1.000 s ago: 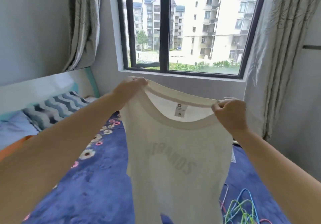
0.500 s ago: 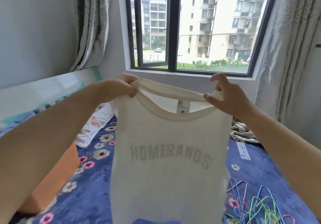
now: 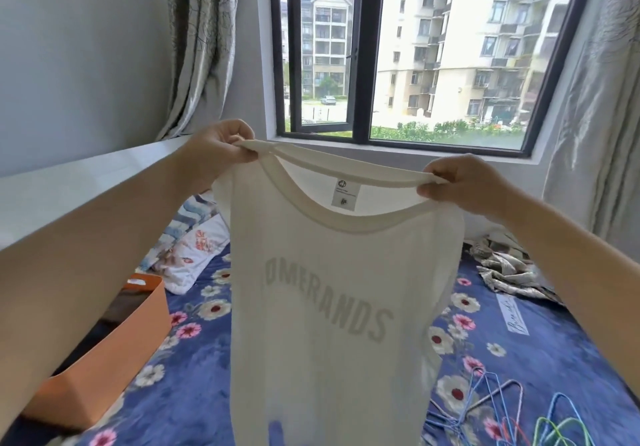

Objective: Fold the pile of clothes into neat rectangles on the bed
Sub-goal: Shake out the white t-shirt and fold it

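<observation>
A white T-shirt (image 3: 332,324) with grey lettering hangs in the air above the bed, stretched flat in front of me. My left hand (image 3: 216,147) pinches its left shoulder at the collar. My right hand (image 3: 460,182) pinches the right shoulder. The shirt's hem runs out of view at the bottom. A crumpled patterned garment (image 3: 509,269) lies on the blue floral bedspread (image 3: 194,376) at the far right.
An orange box (image 3: 114,352) sits on the bed at the left. Pillows (image 3: 194,251) lie by the white headboard (image 3: 69,192). Several coloured wire hangers (image 3: 512,414) lie at the lower right. A window (image 3: 415,54) and curtains stand behind the bed.
The shirt has been held up the whole time. My view has dropped and swung left, showing the orange box and more bed. My right hand has closed its fingers back on the shoulder.
</observation>
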Demonstrator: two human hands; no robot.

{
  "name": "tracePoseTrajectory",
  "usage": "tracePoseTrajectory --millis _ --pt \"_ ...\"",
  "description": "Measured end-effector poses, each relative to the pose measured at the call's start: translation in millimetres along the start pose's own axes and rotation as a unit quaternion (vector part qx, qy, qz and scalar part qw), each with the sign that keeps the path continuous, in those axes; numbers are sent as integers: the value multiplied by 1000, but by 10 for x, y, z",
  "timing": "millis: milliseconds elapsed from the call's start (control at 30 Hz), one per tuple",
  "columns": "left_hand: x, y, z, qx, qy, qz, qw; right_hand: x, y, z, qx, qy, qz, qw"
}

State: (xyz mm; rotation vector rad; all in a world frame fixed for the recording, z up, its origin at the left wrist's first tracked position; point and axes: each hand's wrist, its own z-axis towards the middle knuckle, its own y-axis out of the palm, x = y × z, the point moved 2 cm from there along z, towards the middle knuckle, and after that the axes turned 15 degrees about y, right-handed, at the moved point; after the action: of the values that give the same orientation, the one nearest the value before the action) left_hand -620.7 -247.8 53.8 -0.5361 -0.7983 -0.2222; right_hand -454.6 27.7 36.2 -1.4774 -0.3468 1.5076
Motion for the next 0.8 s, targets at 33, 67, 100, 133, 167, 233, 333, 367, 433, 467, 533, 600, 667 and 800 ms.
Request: tracePoseTrajectory --millis 33,67,100,133,167,233,333,367,433,467,533,600,667,800 --pt "-53 -36 8 26 10 25 999 -9 83 18 15 0 47 999" --pt "-100 -78 13 52 22 58 997 -40 173 29 35 -4 86 996" --pt "-136 -133 13 76 39 92 992 -96 264 40 58 -15 105 993" --pt "-164 -160 3 99 56 118 986 -149 332 36 82 -30 103 991" --pt "-202 -217 -26 121 69 138 981 -229 412 27 107 -56 82 989" --pt "-262 -342 -123 152 95 176 968 -421 559 -37 164 -126 20 978" --pt "-362 -528 -329 158 120 204 959 -638 733 -194 253 -205 -162 932" --pt "-399 -607 -421 142 126 222 956 -725 808 -282 269 -217 -221 912" --pt "-439 -732 -623 98 180 300 932 -854 927 -445 253 -203 -287 901" --pt "-437 -823 -742 77 230 344 907 -950 976 -561 227 -170 -313 906" --pt "-411 -1019 -973 3 310 416 855 -1053 1040 -743 154 -74 -349 921" --pt "-402 -1170 -1120 -54 347 438 828 -1105 1066 -919 71 -2 -304 950" --pt "-384 -1297 -1235 -68 360 446 817 -1215 1105 -1092 24 12 -185 982" --pt "-303 -1438 -1284 -18 349 498 794 -1446 1022 -1272 22 35 -118 992"
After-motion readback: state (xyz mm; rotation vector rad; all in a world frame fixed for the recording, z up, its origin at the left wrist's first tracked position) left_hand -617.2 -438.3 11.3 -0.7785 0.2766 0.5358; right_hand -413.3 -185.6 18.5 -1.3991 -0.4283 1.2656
